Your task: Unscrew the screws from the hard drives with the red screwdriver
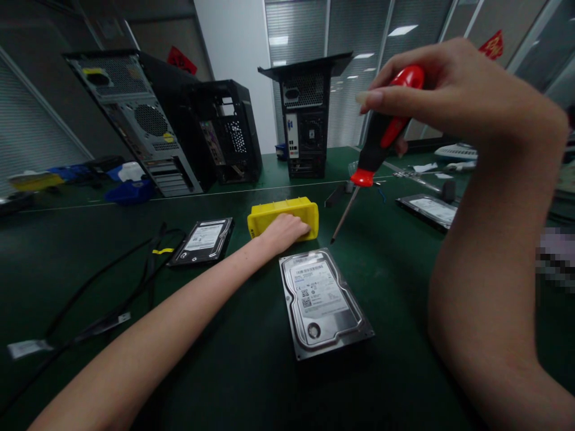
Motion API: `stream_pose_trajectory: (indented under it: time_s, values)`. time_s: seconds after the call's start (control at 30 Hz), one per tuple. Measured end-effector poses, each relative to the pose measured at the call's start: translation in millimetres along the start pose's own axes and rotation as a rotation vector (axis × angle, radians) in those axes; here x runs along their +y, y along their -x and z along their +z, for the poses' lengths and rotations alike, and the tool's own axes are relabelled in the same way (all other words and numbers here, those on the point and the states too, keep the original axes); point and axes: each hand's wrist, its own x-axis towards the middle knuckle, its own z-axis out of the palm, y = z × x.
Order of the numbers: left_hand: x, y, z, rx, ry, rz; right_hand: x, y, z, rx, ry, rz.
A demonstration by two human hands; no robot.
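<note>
My right hand (417, 99) grips a red and black screwdriver (375, 140) by its handle, tip pointing down and slightly left. Below that tip, a silver hard drive (318, 299) lies label up on the green table (395, 287), not touched by it. My left hand (286, 232) reaches into a small yellow bin (283, 208) behind the drive. Its fingers are curled inside the bin, and anything they hold is hidden. Left of my left arm is a second hard drive (204, 239).
Three computer cases (157, 120) stand at the back, with a blue bin (130, 190) near the left one. Black cables (148, 269) lie at left. At right are another hard drive (429, 209) and small metal parts.
</note>
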Motion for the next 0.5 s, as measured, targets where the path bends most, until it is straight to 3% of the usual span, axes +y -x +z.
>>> stream_pose_trajectory:
  time_s: [0.33, 0.5]
  values:
    - [0.9, 3.0, -1.9, 0.045, -0.006, 0.052, 3.5, 0.4, -1.9, 0.002, 0.029, -0.041]
    - [4.7, 26.9, -14.1, 0.118, 0.057, 0.015, 4.2, 0.2, -1.8, -0.041, 0.036, -0.048]
